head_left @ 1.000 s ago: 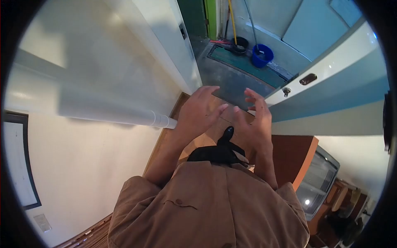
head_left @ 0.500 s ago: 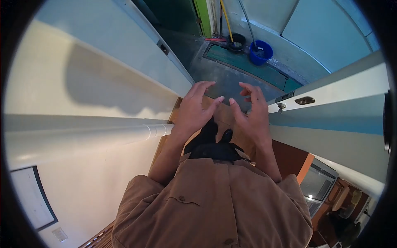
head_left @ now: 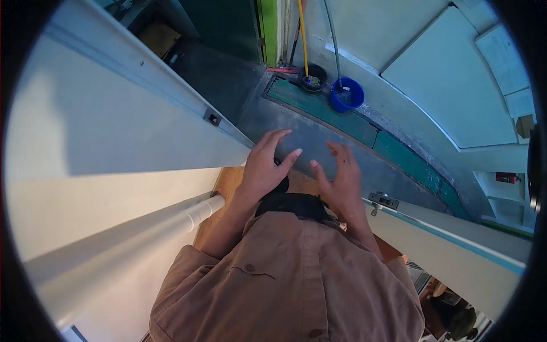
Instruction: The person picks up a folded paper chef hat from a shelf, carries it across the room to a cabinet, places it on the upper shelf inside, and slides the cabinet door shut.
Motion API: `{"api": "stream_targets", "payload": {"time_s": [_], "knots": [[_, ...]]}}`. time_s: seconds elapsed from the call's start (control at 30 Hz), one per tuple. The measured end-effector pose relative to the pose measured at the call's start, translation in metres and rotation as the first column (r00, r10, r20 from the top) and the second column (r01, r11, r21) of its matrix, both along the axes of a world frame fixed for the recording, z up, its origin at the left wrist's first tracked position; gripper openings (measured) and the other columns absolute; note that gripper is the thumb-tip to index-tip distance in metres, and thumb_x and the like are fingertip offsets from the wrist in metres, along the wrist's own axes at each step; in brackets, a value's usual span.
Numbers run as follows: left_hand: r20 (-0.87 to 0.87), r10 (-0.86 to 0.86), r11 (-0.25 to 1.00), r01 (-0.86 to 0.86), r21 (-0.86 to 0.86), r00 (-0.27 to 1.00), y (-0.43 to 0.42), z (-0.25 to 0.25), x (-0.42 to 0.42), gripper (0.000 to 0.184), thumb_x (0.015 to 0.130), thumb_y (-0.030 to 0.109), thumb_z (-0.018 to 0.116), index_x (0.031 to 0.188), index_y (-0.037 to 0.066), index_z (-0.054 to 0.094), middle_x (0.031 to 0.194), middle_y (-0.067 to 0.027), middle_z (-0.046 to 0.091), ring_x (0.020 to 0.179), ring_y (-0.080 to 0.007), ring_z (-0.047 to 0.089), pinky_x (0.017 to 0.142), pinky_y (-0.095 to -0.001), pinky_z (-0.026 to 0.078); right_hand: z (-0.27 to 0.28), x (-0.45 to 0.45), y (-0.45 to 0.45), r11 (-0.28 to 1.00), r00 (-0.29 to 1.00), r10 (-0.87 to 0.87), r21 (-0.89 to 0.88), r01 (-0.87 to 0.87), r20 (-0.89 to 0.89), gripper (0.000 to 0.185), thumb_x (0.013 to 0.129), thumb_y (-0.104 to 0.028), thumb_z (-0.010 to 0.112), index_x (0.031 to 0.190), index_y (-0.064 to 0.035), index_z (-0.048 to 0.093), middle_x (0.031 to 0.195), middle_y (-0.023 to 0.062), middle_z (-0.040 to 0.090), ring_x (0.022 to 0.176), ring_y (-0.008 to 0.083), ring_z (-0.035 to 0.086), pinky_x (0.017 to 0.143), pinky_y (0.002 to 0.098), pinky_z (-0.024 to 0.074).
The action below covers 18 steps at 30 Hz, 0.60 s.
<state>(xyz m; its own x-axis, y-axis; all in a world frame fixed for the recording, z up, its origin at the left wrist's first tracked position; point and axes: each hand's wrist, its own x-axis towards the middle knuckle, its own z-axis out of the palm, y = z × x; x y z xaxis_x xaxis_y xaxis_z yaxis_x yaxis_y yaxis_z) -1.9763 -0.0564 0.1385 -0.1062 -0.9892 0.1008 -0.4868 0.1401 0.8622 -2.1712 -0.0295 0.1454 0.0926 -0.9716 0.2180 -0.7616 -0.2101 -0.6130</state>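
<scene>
My left hand [head_left: 265,171] is raised in front of my body with its fingers curved and apart, holding nothing. Facing it, my right hand [head_left: 341,181] is also empty, with thumb and fingers spread. A gap separates the two hands, and the grey floor [head_left: 307,132] shows beyond them. Left of my left hand is the edge of a white door panel [head_left: 148,137] with a metal strike plate [head_left: 212,118]. To the right of my right hand stands an open door [head_left: 444,239] with a latch [head_left: 383,199] on its edge.
Beyond the doorway, a blue bucket [head_left: 347,96] and a black bucket [head_left: 313,78] hold mops with long handles. Green floor covers [head_left: 359,128] run along the wall. A green door frame [head_left: 268,34] is at the back, a red extinguisher [head_left: 506,178] at right, a white pipe [head_left: 171,225] at left.
The view has moved forward toward the doorway. More of the passage and the extinguisher now show, and the right door appears more edge-on. Both hands remain raised, apart and empty.
</scene>
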Motion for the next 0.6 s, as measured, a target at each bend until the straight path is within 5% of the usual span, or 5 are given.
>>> {"api": "stream_targets", "payload": {"time_s": [0.07,0.13,0.47,0.53,0.6], "knots": [[0.001,-0.008,1.0,0.008,-0.005,1.0,-0.021,0.001,0.009,0.043,0.086,0.026,0.07,0.12,0.003,0.058,0.118,-0.0174,0.06,0.106,-0.0343,0.06,0.091,-0.0397,0.048,0.006,0.004,-0.022,1.0,0.999,-0.011,0.022,0.01,0.043,0.049,0.082,-0.024,0.072,0.12,-0.0013,0.053,0.111,0.0208,0.056,0.1,0.0387,0.059,0.083,0.0434,0.0497],[0.07,-0.008,0.995,0.015,-0.095,0.998,-0.049,-0.001,0.019,0.043,0.084,0.021,0.073,0.121,0.004,0.058,0.119,-0.015,0.061,0.102,-0.0261,0.061,0.085,-0.0362,0.05,0.015,0.008,-0.05,0.999,0.996,-0.029,0.036,0.026,0.083,0.049,0.082,-0.025,0.072,0.12,-0.0011,0.053,0.111,0.0205,0.057,0.1,0.0379,0.059,0.083,0.043,0.0497],[0.123,0.076,0.979,-0.051,-0.195,0.989,-0.146,0.045,0.04,0.044,0.082,0.02,0.074,0.121,0.005,0.059,0.12,-0.014,0.061,0.106,-0.0274,0.061,0.086,-0.0365,0.05,0.071,0.043,-0.176,0.988,0.995,0.102,-0.118,-0.099,0.018,0.05,0.082,-0.027,0.071,0.122,-0.0022,0.053,0.114,0.0202,0.056,0.104,0.0376,0.058,0.086,0.0425,0.0489],[0.103,0.075,0.979,-0.054,-0.196,0.992,-0.163,0.051,0.039,0.047,0.084,0.03,0.071,0.119,0.002,0.058,0.118,-0.0192,0.06,0.109,-0.038,0.059,0.093,-0.0414,0.048,0.071,0.046,-0.2,0.982,0.992,0.126,-0.146,-0.124,0.004,0.05,0.082,-0.028,0.072,0.122,-0.0028,0.053,0.115,0.0204,0.056,0.105,0.038,0.058,0.086,0.0426,0.0488],[0.147,0.112,0.977,-0.082,-0.197,0.983,-0.181,0.052,0.039,0.047,0.084,0.031,0.071,0.119,0.003,0.058,0.117,-0.0192,0.06,0.108,-0.0388,0.059,0.091,-0.0421,0.048,0.067,0.045,-0.229,0.967,0.991,0.129,-0.22,-0.131,-0.023,0.05,0.081,-0.024,0.075,0.12,-0.0011,0.055,0.11,0.017,0.058,0.091,0.0306,0.061,0.08,0.038,0.05]]}}
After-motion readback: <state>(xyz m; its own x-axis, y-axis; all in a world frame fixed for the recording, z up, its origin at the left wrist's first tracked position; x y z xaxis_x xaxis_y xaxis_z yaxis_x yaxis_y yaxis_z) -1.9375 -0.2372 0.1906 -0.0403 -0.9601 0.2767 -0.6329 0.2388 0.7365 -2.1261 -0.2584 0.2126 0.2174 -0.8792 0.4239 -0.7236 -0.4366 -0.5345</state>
